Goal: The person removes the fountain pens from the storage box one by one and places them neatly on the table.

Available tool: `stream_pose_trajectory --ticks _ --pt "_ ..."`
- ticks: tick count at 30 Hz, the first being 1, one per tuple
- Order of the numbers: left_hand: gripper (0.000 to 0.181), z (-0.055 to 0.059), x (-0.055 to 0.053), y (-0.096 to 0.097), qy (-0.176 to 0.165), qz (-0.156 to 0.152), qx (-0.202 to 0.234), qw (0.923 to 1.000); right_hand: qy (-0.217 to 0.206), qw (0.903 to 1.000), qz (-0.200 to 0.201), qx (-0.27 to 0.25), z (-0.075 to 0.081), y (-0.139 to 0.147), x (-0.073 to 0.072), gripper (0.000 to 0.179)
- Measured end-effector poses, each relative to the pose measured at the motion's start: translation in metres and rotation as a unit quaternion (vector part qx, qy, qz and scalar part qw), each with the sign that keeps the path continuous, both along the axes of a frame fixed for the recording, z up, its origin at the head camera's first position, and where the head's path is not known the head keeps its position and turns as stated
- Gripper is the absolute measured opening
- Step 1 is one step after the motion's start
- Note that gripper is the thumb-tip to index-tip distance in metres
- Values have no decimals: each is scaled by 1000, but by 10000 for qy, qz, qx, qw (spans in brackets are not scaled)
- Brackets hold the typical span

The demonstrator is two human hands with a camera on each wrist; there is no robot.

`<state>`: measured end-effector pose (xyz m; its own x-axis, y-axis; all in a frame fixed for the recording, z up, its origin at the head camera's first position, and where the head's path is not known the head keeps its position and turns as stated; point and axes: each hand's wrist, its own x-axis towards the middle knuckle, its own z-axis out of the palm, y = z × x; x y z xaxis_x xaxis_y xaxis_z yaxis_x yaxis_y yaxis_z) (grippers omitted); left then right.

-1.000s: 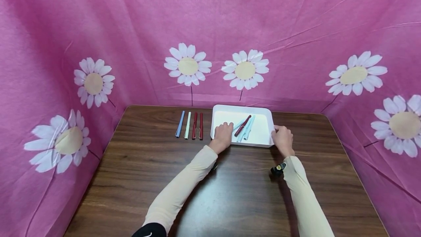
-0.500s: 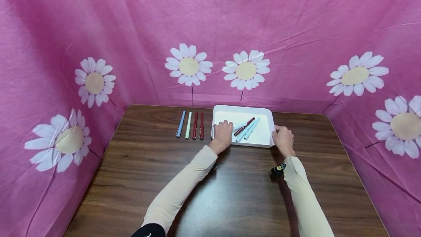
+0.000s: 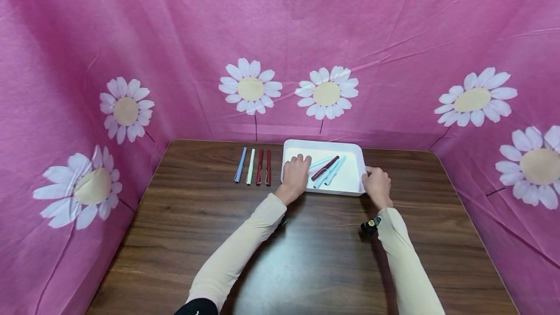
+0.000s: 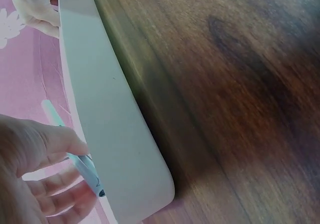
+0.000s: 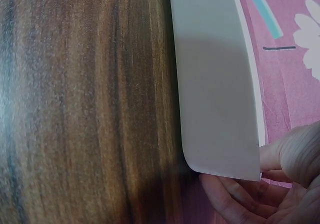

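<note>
In the head view, a shallow white tray [image 3: 352, 176] stands near the table's far edge. My left hand [image 3: 296, 175] reaches over its near left wall. The left wrist view has that hand pinching a light blue pen [image 4: 86, 171] between thumb and fingers, just above the rim. Inside the tray, a dark red pen [image 3: 325, 168] lies slanted against two light blue pens [image 3: 336, 171]. With thumb and fingers on either side of the wall, my right hand [image 3: 377, 186] grips the tray's right end; the right wrist view shows its fingers curled at the corner [image 5: 220, 164].
Left of the tray lie separate pens in a row: a blue pen [image 3: 240, 165], a pale green pen [image 3: 250, 166] and two dark red pens [image 3: 260, 167]. A pink cloth [image 3: 280, 28] with daisies hangs around the wooden table [image 3: 323, 252].
My left hand has shifted slightly away from me, and its pen has turned a little. In the tray, the red pen and two light blue pens have slid right. My right hand stays put.
</note>
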<state>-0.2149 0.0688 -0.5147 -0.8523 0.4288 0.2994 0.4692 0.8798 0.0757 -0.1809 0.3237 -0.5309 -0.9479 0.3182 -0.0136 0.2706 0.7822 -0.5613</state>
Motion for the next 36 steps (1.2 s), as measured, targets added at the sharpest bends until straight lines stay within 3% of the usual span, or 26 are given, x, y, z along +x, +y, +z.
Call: stream_pose_trajectory --ticks 15,22,36 --pt "21 1 -7 -12 185 -19 606 9980 -44 10000 -45 -11 -1 -1 -1 43" --pt "20 6 -8 -19 9 -39 951 9955 -72 9999 -61 -46 0 -1 -2 43" --pt "20 4 -17 -46 -209 424 1279 9907 -80 9999 -69 66 0 -1 -3 43"
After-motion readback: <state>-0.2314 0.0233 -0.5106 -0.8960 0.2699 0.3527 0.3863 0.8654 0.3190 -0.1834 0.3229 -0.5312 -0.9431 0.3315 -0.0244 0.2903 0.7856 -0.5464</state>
